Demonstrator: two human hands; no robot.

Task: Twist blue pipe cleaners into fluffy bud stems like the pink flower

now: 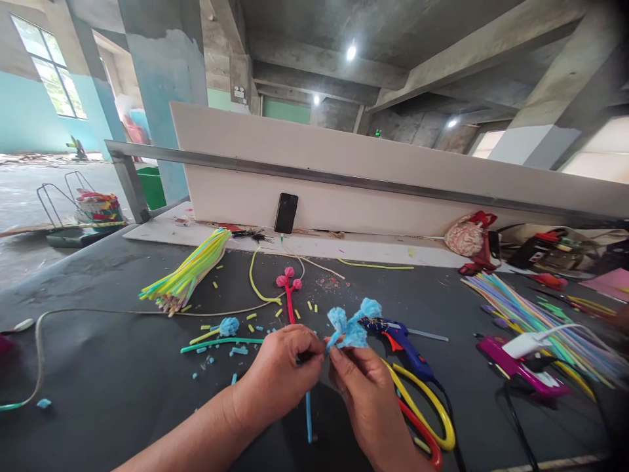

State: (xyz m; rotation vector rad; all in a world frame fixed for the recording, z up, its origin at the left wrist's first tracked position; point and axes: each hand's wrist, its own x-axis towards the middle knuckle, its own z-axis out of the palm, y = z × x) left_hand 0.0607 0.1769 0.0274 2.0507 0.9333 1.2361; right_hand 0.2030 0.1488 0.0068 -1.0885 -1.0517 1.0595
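Black bench [113,387], cut scraps [239,351] mid-left; left hand [280,364] and right hand [367,390], grip pinched on blue pipe-cleaner piece [354,336], near centre. White panel [236,200] far side, concrete ceiling [314,29], window [49,65] far left.

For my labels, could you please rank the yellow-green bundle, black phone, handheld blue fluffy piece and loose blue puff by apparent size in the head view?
1. Yellow-green bundle
2. Handheld blue fluffy piece
3. Black phone
4. Loose blue puff
Nearness to the camera may enlarge the fluffy piece against the phone.
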